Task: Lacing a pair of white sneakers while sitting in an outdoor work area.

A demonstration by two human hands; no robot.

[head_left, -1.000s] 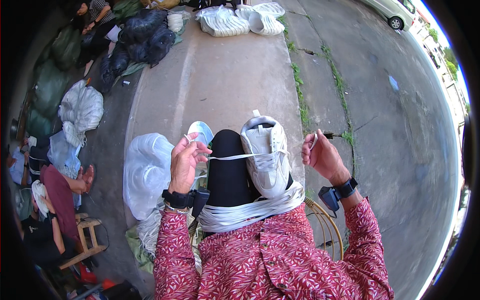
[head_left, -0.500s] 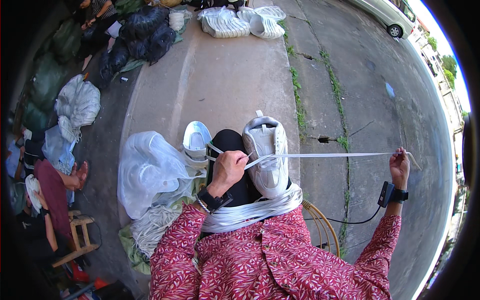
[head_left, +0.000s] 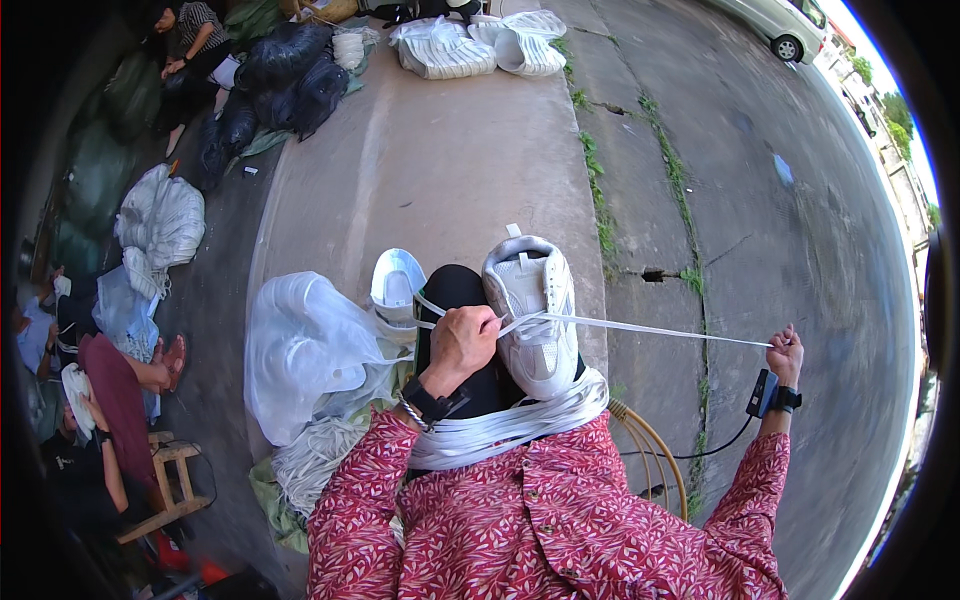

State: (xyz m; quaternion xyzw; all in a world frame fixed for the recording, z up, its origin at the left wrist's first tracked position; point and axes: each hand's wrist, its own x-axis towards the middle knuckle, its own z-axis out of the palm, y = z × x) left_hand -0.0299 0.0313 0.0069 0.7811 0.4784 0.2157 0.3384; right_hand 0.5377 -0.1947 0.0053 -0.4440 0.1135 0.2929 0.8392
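Nearest, below the left fingers, a thick bundle of white laces [head_left: 520, 430] lies across the lap. The left hand [head_left: 462, 345] is closed, its fingertips narrowed on a white lace [head_left: 670, 330] just beside the shoe [head_left: 524, 290]; the back of the hand hides part of that pinch. The shoe sits between the two hands, close right of the left fingers, toe toward the body. The right hand [head_left: 785, 354], well out to the side, has its fingers curled in on the lace, which looks taut.

The lace crosses the shoe at the toe end; above it the tongue shows bare, so the lacing looks begun, with the upper part seemingly left to do.

A second shoe [head_left: 398, 280] and a clear plastic bag [head_left: 310, 330] crowd the left fingers' outer side. A cane frame [head_left: 672, 448] stands below the lace, between the hands. Farther left of the left fingers are a seated co-worker [head_left: 115, 385] and a wooden stool [head_left: 180, 470]; far beyond both hands, black bags [head_left: 290, 90] and a van [head_left: 785, 25].
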